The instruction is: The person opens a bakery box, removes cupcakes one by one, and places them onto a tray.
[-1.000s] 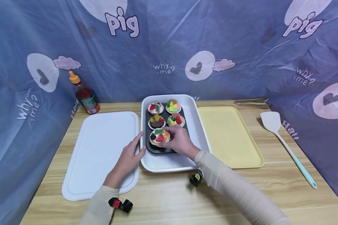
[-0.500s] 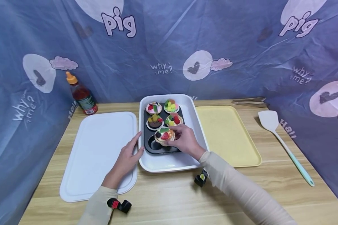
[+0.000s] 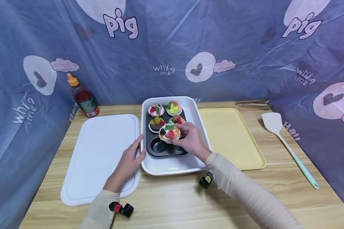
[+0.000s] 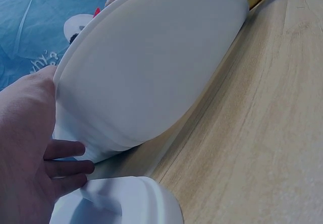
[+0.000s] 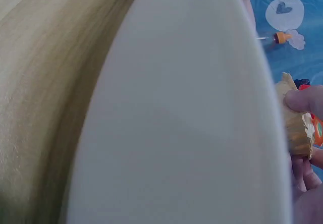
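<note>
While the left hand (image 3: 129,160) lies at the left edge of the tray (image 3: 172,166), fingers extended, the right hand (image 3: 192,140) pinches a tart (image 3: 169,134) above the pan (image 3: 168,151), toward its near edge. I judge this step a lift-out; the next move calls for a level, light grip.

On the cloth (image 3: 160,41), "pig" at upper left and upper right; "why me?" at left, centre and right; "Ha" and two strokes at right; the label (image 3: 88,105) on the bottle (image 3: 83,95), left, is too small to read.
</note>
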`<state>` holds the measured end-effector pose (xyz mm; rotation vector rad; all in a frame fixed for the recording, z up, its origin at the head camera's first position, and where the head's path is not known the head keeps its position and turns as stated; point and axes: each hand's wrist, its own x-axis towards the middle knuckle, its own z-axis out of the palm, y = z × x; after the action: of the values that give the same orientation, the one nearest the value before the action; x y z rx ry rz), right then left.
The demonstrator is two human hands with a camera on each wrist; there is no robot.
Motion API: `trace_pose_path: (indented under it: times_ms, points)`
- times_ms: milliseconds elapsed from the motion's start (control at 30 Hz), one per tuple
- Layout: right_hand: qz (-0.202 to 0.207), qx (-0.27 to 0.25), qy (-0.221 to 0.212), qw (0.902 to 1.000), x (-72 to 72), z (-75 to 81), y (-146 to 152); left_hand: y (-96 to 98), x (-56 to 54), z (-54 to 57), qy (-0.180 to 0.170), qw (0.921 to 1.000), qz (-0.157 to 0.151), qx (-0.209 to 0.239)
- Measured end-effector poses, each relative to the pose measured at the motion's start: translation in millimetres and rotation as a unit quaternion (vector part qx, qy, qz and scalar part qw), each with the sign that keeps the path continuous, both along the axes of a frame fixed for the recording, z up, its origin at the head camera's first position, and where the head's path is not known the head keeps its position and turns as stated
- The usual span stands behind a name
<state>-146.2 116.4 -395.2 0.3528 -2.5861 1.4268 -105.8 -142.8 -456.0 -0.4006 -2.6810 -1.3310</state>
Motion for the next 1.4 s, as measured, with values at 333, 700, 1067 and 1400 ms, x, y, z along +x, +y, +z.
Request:
trace_pose_path:
  times_ms: [333,700,1067,1400]
  points:
    - [-0.033,-0.003,-0.024,0.9991,-3.4,10.8,22,1.0,-0.1,-1.3,0.008,1.0000,0.001,-0.003]
    - [-0.077,-0.034,-0.035,0.9959,-8.7,18.4,53,0.5,0.6,-1.1,-0.006,1.0000,0.007,-0.003]
    - [-0.153,-0.055,-0.017,0.9866,-23.0,19.6,87,0.0,1.0,-5.1,0.005,0.9999,0.009,0.002]
    - [-0.207,-0.084,-0.035,0.9742,-43.0,16.2,113,0.7,0.2,-9.0,0.018,0.9996,0.009,0.018]
